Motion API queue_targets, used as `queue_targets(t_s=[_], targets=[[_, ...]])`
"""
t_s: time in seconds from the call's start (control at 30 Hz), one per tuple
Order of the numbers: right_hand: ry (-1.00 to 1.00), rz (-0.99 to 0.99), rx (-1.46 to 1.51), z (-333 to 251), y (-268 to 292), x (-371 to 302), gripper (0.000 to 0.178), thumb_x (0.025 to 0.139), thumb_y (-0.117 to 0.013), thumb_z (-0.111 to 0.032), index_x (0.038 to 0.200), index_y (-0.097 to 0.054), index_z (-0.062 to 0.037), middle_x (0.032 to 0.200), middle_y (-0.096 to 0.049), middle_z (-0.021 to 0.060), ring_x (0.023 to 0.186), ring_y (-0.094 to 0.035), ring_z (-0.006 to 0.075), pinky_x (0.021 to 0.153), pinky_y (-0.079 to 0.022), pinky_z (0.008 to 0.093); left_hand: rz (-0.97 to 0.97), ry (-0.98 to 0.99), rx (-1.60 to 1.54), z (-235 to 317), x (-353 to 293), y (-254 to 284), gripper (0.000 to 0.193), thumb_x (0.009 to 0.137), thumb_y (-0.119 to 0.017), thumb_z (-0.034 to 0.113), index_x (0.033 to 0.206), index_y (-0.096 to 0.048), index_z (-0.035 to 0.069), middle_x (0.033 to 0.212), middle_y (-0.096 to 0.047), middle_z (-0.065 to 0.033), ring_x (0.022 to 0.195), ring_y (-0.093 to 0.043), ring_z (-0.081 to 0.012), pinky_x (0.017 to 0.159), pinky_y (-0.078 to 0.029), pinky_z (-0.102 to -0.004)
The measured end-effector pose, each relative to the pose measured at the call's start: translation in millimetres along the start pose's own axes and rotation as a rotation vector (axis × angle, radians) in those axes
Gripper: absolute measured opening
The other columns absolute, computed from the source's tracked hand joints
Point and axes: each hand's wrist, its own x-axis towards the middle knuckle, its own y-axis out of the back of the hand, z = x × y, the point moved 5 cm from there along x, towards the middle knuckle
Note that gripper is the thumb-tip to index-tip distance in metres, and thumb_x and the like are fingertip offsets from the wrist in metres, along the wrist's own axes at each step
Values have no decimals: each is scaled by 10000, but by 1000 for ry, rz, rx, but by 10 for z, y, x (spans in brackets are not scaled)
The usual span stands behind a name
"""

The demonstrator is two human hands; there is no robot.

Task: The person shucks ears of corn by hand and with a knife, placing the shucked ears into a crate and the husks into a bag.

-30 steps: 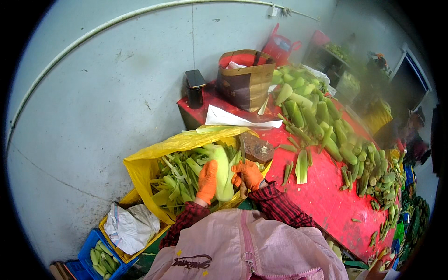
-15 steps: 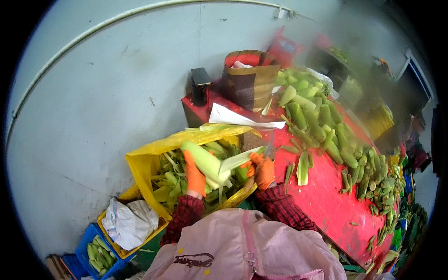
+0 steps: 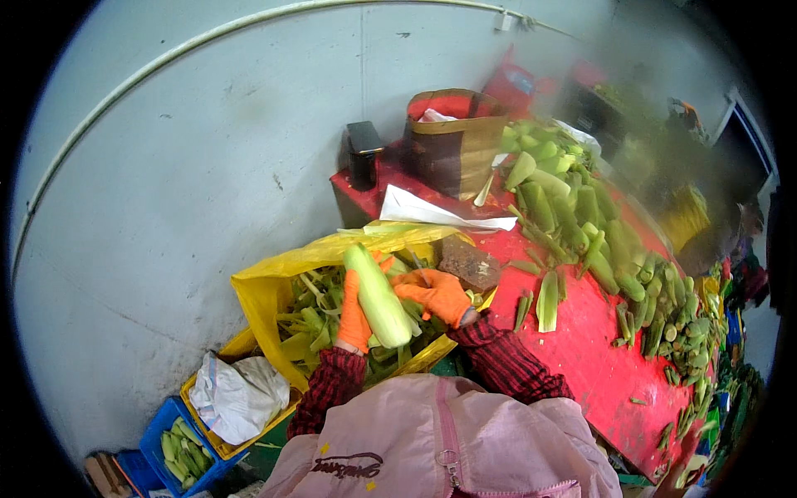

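My left hand (image 3: 355,311), in an orange glove, is closed around a pale green ear of corn (image 3: 376,299) with husk still on it. The ear is tilted over a yellow bag (image 3: 257,286) full of loose green husks (image 3: 307,319). Beside the ear, my right hand (image 3: 437,295), also gloved in orange, has its fingers curled. A thin grey blade (image 3: 418,260), apparently a knife's, sticks out from it; the handle is hidden in the grip.
To the right, a red table (image 3: 573,365) bears a long heap of green ears (image 3: 581,212). A brown block (image 3: 470,264) lies at its near corner. Behind stand a brown bag (image 3: 457,153) and a black container (image 3: 363,156). At lower left are yellow and blue crates (image 3: 154,444).
The strip of husk between my hands is gone from them. My right hand has moved left, close to the ear, and the ear is more upright in my left hand.
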Motion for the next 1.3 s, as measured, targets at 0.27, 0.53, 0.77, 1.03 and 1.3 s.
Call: queue_targets(t_s=[0.27, 0.53, 0.77, 1.03, 1.3], targets=[[60, -125, -190, -85, 139, 67, 337, 801, -676, -251, 1027, -691, -1, 760, -674, 107, 515, -621, 170, 514, -512, 321, -92, 145, 307, -105, -82, -167, 769, 892, -659, 457, 1479, -384, 44, 1411, -510, -94, 1176, -547, -196, 984, -455, -354], [-71, 112, 429, 541, 283, 73, 203, 803, -632, -186, 842, -642, 13, 656, -622, 112, 473, -584, 196, 472, -467, 328, -4, 141, 286, -334, 57, -139, 653, 913, -671, 366, 1438, -433, 59, 1263, -574, -72, 1063, -579, -177, 920, -485, -348], [44, 134, 606, 521, 168, -49, 242, 810, -628, -193, 865, -647, 42, 679, -627, 132, 473, -587, 218, 471, -476, 324, 250, 78, 182, -620, 79, 45, 551, 896, -718, 347, 1313, -494, 66, 1131, -629, -81, 980, -612, -203, 879, -491, -346], [-144, 205, 617, 778, 883, -93, 448, 852, -639, -417, 1003, -624, 5, 661, -589, 91, 442, -543, 205, 412, -464, 309, 355, -60, 254, -196, 25, 349, 765, 879, -581, 661, 1295, -498, 24, 1135, -654, -214, 1009, -656, -307, 875, -534, -430], [56, 65, -213, 280, 196, -166, 767, 778, -745, -547, 1320, -566, -35, 872, -700, 95, 520, -588, 110, 477, -473, 258, 326, -241, 843, -416, 60, -77, 563, 1025, -491, 433, 1378, -503, -6, 1264, -613, -114, 1133, -558, -179, 967, -435, -298]])
